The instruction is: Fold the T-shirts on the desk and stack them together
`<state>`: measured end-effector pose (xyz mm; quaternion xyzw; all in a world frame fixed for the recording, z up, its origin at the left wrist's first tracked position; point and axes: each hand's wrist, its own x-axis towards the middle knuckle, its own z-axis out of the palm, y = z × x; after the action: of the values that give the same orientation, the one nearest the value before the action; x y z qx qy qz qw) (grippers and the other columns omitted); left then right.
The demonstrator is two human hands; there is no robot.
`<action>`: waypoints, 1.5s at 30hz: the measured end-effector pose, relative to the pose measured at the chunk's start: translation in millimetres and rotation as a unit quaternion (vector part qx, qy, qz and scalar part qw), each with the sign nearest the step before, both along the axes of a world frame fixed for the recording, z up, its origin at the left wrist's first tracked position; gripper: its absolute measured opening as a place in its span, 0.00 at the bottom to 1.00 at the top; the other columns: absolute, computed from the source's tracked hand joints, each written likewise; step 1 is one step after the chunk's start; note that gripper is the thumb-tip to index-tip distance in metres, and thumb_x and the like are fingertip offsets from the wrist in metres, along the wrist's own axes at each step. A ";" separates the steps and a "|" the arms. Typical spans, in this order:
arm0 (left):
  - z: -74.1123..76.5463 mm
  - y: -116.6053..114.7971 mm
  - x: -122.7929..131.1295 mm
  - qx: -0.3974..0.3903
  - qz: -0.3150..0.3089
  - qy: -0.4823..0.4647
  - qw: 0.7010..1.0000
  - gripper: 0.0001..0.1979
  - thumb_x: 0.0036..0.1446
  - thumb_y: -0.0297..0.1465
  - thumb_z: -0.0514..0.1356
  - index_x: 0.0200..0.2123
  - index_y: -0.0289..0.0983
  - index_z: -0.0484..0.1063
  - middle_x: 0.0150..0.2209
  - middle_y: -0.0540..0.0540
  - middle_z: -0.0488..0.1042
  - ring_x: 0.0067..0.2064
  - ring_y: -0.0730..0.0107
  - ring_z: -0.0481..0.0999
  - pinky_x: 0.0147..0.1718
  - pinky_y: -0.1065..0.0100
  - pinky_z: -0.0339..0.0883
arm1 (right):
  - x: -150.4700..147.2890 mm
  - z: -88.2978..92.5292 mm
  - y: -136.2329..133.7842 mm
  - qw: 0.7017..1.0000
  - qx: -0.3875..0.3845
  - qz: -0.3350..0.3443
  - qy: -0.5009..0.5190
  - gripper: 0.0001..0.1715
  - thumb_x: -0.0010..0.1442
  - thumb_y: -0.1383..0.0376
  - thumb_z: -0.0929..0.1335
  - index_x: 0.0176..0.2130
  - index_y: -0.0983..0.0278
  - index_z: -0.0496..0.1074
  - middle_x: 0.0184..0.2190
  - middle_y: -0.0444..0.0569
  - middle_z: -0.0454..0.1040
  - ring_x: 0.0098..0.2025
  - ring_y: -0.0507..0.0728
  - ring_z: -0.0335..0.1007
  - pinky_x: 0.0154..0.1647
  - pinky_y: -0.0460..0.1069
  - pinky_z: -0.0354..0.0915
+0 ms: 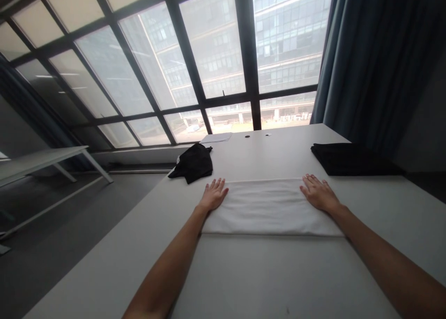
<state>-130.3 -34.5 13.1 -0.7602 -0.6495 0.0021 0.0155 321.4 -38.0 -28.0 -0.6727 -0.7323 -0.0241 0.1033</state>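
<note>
A white cloth, folded into a wide rectangle with slight wrinkles, lies flat on the white table. At its far left corner rests my left hand, palm down with the fingers spread. My right hand lies on the far right corner in the same way, fingers apart. Neither hand grips the fabric; both press flat on it. What kind of cloth article it is, I cannot tell.
Crumpled black fabric sits at the table's left edge. A folded black cloth lies on the right. Papers are at the far end, before large windows. Another table stands at left; a blue curtain hangs at right.
</note>
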 end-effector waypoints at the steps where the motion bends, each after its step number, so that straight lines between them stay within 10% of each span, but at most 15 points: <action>1: -1.6 1.3 -9.1 0.003 0.012 -0.001 1.000 0.32 0.73 0.46 0.35 0.74 0.41 0.46 0.75 0.44 0.43 0.75 0.50 0.40 0.68 0.39 0.40 | -0.3 0.8 -0.4 1.000 -0.001 -0.001 0.000 0.36 0.71 0.54 0.52 0.69 0.68 0.58 0.72 0.56 0.52 0.74 0.62 0.45 0.71 0.66 0.45; 8: -1.4 5.4 -10.3 0.003 0.024 -0.005 1.000 0.31 0.73 0.46 0.35 0.73 0.40 0.51 0.74 0.41 0.47 0.74 0.49 0.43 0.67 0.35 0.41 | 1.0 0.2 0.1 1.000 0.001 -0.006 0.003 0.36 0.71 0.55 0.52 0.69 0.69 0.58 0.72 0.55 0.53 0.74 0.61 0.46 0.71 0.65 0.46; 17: 2.6 -9.4 69.0 0.072 -0.074 -0.067 0.992 0.30 0.73 0.45 0.39 0.71 0.39 0.54 0.73 0.41 0.53 0.73 0.53 0.49 0.68 0.43 0.45 | -30.0 20.3 -19.7 0.992 0.126 -0.004 -0.010 0.33 0.71 0.61 0.53 0.69 0.71 0.58 0.71 0.59 0.54 0.73 0.62 0.46 0.70 0.65 0.46; 24: -13.7 -17.4 76.2 0.052 -0.099 -0.042 0.993 0.29 0.73 0.44 0.40 0.70 0.40 0.57 0.72 0.41 0.53 0.73 0.53 0.48 0.69 0.44 0.43 | -40.3 4.7 -18.5 1.000 0.011 0.025 0.010 0.33 0.72 0.57 0.53 0.69 0.68 0.59 0.72 0.59 0.54 0.73 0.63 0.46 0.70 0.68 0.45; 34: 23.7 -17.8 131.4 0.023 -0.136 -0.087 0.987 0.30 0.73 0.44 0.40 0.72 0.37 0.51 0.73 0.41 0.51 0.74 0.56 0.48 0.69 0.48 0.45 | -39.0 6.0 -20.1 0.999 0.009 0.029 0.015 0.34 0.72 0.57 0.53 0.69 0.69 0.59 0.72 0.58 0.53 0.74 0.63 0.45 0.70 0.67 0.44; 45: -16.8 -4.1 160.7 0.022 -0.104 -0.091 0.990 0.36 0.71 0.50 0.37 0.72 0.33 0.52 0.73 0.38 0.51 0.73 0.51 0.48 0.69 0.47 0.43 | -39.1 5.2 -20.8 0.999 0.018 0.030 0.020 0.33 0.72 0.57 0.53 0.68 0.69 0.60 0.71 0.59 0.54 0.73 0.64 0.47 0.70 0.67 0.45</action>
<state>30.3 -38.6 -3.6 -0.8199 -0.5659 -0.0828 -0.0265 282.3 -58.8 -22.7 -0.6490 -0.7491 -0.0205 0.1311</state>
